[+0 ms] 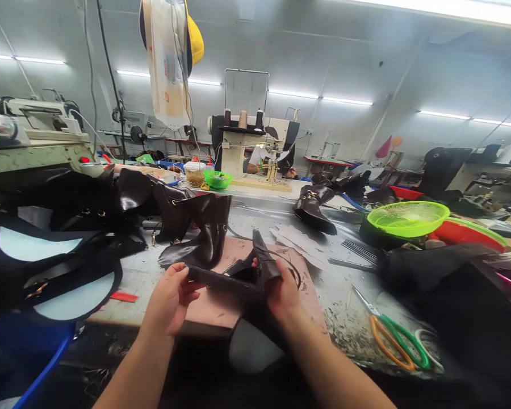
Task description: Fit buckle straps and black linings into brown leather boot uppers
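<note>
Between my two hands is a dark leather boot upper (238, 282), held over a pink board (310, 289) at the front of the bench. My left hand (172, 295) pinches its left end between thumb and fingers. Around its right part, where a strap stands up, my right hand (284, 292) is closed; some of those fingers are hidden behind the leather. Just beyond the piece, a shiny dark boot (213, 227) rests on the bench at the board's far left corner. The lower part of the upper hangs toward my lap.
Scissors (387, 329) with orange and green handles lie at right, near dark material (460, 318). A green basket (409, 218) and another boot (315, 207) stand farther back. Dark boot pieces (76, 272) crowd the left. Behind the bench is a sewing machine (234, 147); a person sits partly hidden there.
</note>
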A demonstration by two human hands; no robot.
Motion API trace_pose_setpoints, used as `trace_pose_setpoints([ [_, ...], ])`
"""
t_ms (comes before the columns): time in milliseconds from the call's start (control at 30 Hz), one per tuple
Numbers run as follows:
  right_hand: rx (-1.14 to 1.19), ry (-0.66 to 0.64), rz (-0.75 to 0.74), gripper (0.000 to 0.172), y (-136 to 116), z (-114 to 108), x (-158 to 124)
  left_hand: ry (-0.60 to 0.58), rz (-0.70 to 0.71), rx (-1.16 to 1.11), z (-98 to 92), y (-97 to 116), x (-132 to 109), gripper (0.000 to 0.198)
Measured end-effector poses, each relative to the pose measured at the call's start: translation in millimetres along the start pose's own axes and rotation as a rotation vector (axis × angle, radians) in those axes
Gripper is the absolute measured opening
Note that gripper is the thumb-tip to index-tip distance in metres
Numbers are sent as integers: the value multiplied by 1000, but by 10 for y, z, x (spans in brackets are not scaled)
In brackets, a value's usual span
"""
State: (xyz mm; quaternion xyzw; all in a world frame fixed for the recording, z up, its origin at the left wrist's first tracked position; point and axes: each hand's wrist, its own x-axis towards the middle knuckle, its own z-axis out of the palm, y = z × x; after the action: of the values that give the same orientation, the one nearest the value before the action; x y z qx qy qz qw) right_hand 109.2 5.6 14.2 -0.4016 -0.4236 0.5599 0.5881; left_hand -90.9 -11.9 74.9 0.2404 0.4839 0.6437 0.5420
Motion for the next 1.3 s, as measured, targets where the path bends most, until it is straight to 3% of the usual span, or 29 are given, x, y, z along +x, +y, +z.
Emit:
trace_pose_setpoints([
  [67,181,26,159,40,-177,95,137,11,-11,-11,-68,5,-17,13],
  [133,221,-28,293,33,-429,40,168,41,-35,-12,-167,15,-27,15],
  [233,59,-136,397,29,-738,-136,37,79,-100,12,-314,-17,-33,15],
  [300,-46,-194,460,25,-804,-204,-141,61,-162,53,-377,-85,-44,13],
  [367,-107,-176,498,29,-753,-211,-353,-14,-205,104,-406,-174,-66,11],
  [467,-171,-29,482,38,-559,-177,-645,-150,-200,191,-398,-285,-107,15],
  [633,-284,140,483,53,-309,-189,-892,-207,-175,341,-330,-307,-160,22],
  [1000,-361,-61,400,50,-203,-307,-900,-251,-137,325,-222,-233,-244,24],
  [1300,-353,-25,372,58,-209,-250,-908,-253,-129,321,-178,-289,-208,26],
])
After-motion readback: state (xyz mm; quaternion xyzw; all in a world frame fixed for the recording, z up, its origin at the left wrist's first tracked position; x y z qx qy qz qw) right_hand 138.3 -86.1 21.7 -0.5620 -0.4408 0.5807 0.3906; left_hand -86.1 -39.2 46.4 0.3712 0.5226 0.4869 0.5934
